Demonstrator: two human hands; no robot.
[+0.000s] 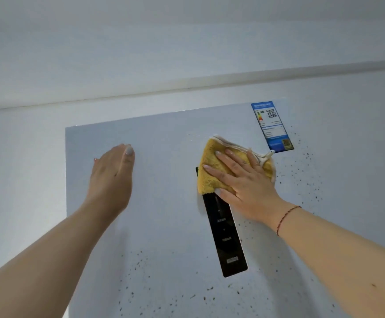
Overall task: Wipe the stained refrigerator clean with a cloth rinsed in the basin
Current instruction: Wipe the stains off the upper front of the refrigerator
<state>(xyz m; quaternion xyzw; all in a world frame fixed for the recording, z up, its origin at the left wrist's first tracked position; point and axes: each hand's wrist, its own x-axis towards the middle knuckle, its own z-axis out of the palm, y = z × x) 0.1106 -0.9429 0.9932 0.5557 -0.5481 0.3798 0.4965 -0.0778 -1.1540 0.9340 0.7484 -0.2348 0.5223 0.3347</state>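
One folded yellow fleecy cloth with a pale stitched edge [212,173] lies flat against the upper part of the pale grey refrigerator door [164,203], covering the top end of the narrow black glossy control panel [223,232]. The person's right hand [244,182] presses it there with straight, spread fingers [223,157], the palm over the cloth's right half. Nothing is pinched; the cloth is held only by flat pressure. The left hand [112,180] rests edge-on against the bare door well to the left, fingers straight and close together, seemingly as a brace.

The cloth looks soft, light and limp, probably damp, so it would sag or slip if the pressure eased. It seems best handled with a broad palm over its middle, or bunched at the folded corner when lifted away. The door is smooth and hard, so the cloth should glide easily.

The cloth's long axis runs roughly from upper right to lower left, its hemmed edge towards the blue energy label sticker [271,126]. The control panel's long axis runs up the door, leaning slightly in this wide view.

Dark speckled stains [306,171] are scattered to the right of the cloth and below the panel, so much of the wiping appears not yet done.
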